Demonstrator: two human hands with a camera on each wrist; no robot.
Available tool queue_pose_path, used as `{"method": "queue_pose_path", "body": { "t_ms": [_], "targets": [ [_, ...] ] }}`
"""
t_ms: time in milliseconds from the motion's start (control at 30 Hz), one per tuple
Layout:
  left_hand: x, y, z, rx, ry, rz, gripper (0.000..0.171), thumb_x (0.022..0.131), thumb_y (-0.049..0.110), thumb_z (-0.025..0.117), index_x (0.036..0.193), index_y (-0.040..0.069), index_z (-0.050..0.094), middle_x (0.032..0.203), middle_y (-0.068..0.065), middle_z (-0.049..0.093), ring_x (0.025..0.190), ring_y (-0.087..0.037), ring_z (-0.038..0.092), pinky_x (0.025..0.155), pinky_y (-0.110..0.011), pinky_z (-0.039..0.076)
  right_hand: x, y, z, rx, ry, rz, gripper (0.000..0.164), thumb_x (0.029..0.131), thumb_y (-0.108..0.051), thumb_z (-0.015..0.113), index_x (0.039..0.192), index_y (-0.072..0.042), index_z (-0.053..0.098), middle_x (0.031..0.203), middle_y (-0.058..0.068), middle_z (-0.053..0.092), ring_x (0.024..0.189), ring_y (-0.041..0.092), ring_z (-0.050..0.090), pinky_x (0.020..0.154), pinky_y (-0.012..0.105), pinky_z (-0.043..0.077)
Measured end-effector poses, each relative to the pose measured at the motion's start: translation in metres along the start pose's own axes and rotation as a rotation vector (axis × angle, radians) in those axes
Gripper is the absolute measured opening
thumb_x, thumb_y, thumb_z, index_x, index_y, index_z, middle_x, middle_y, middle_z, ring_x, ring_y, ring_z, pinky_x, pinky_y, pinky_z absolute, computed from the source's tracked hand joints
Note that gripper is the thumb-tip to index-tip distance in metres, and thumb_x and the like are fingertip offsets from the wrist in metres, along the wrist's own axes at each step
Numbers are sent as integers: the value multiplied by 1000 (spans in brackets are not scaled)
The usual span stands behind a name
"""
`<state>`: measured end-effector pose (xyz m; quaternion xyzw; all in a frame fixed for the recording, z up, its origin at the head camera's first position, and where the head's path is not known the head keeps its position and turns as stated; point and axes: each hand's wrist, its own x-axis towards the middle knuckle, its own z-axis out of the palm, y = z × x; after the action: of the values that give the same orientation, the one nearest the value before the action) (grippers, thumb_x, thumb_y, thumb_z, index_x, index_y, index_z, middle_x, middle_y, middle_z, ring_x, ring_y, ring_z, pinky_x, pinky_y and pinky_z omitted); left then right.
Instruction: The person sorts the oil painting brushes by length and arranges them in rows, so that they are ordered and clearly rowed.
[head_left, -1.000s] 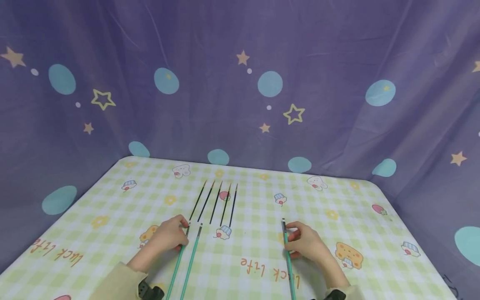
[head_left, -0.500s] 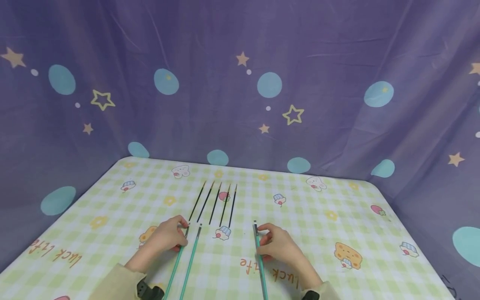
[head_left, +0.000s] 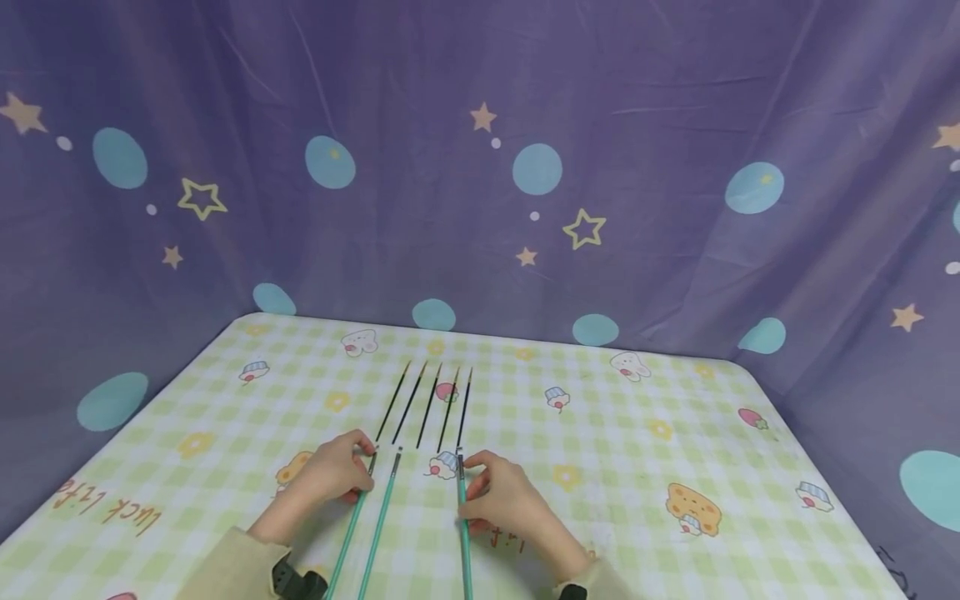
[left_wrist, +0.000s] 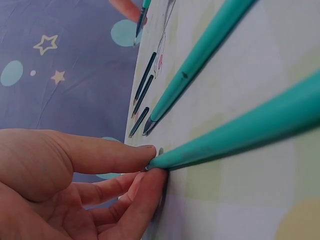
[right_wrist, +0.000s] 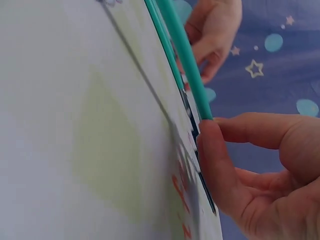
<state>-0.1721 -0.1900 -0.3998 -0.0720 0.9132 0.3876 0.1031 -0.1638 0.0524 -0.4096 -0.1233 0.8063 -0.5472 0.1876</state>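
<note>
My left hand (head_left: 330, 473) pinches a teal-handled paintbrush (head_left: 347, 542) near its ferrule, thumb and finger meeting there in the left wrist view; this brush (left_wrist: 240, 132) lies at the tabletop. Just right of it rests a second teal paintbrush (head_left: 380, 533), untouched. Farther right, my right hand (head_left: 510, 498) holds a third teal paintbrush (head_left: 467, 558) between thumb and forefinger close to the ferrule. In the right wrist view that brush (right_wrist: 186, 50) stands off the cloth, its shadow falling apart from it. The handle ends run out of the head view.
Several thin black paintbrushes (head_left: 428, 408) lie side by side beyond the hands, bristles pointing away. A green-checked cloth (head_left: 615, 533) with printed cakes and lettering covers the table. Behind the far edge hangs a purple curtain (head_left: 450, 208).
My right hand has carried its teal paintbrush leftward, from the right side of the table to near the other two teal ones. The left hand keeps its place and its pinch.
</note>
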Motion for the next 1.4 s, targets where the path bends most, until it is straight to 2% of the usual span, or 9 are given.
{"method": "queue_pose_path", "body": {
  "t_ms": [200,467,633,800,1033,1200,1400],
  "targets": [
    [0,-1,0,-15,-8,-5,37,69,-6,64,103,0,52,68,-9,53,52,-17,51,47,-29,48,6,-4,19,35,13,3,54,69,4,70,119,2,49,76,7,57,50,16,60,49,30,53],
    [1,-2,0,-1,-10,2,36,70,-4,65,103,1,52,68,-9,52,50,-17,51,47,-28,47,12,-12,39,-21,45,-1,54,67,4,71,117,3,49,71,2,58,47,15,60,46,26,51],
    [0,-1,0,-7,-1,4,36,69,-5,65,102,1,52,67,-9,52,49,-17,51,47,-29,47,14,-15,49,-36,74,5,51,67,4,71,113,3,50,71,2,56,46,15,61,49,24,51],
    [-1,-1,1,-8,5,7,36,70,-5,65,102,1,52,67,-9,52,49,-18,51,46,-29,48,18,-17,56,-56,121,27,50,68,2,72,113,3,50,69,2,55,45,15,60,52,23,51],
    [0,-1,1,-4,13,14,35,70,-4,65,103,1,53,67,-9,53,48,-18,52,46,-29,47,23,-21,64,-130,178,10,55,66,2,71,116,6,48,63,0,54,41,13,58,58,22,49],
    [1,-2,2,9,15,16,35,71,-3,65,103,2,53,68,-9,52,48,-18,52,46,-29,47,25,-22,67,-179,186,27,55,66,1,71,116,4,49,61,-1,53,41,12,56,56,22,45],
    [0,-2,1,7,16,16,35,71,-2,65,103,1,52,68,-9,51,49,-18,51,46,-30,47,25,-22,69,-146,191,44,55,64,5,70,115,5,49,64,1,52,41,12,57,49,20,45]
  ]
}}
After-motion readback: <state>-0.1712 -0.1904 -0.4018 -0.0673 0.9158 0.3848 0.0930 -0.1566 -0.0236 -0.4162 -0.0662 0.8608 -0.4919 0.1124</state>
